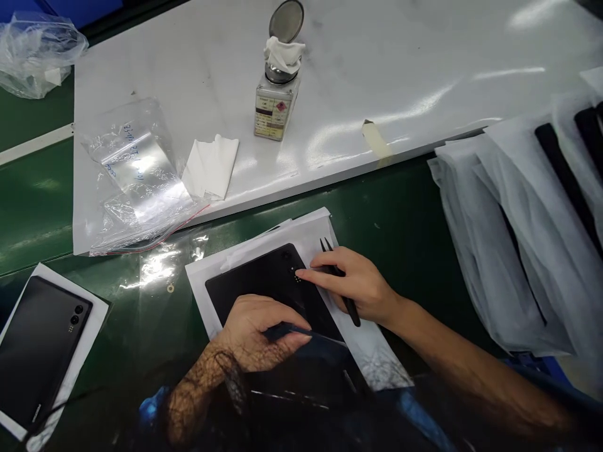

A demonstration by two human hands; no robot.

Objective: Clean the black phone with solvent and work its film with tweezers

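Observation:
A black tablet (257, 276) lies back up on a white sheet (200, 282) in front of me. My right hand (362, 289) is closed around black tweezers (351, 307), their tips pointing away from me. Its index finger reaches to the small camera area at the tablet's upper right corner. Over the tablet's lower part, my left hand (259, 333) pinches a thin, dark-looking film (325, 339) between thumb and fingers. Much of the film blends into the tablet, so its full outline cannot be made out.
A second black tablet (42, 345) lies on white paper at left. On the raised white board (339, 69) are a solvent bottle (271, 113), a folded wipe (211, 166) and a plastic bag of film sheets (146, 176). White-sleeved items (509, 232) stand at right.

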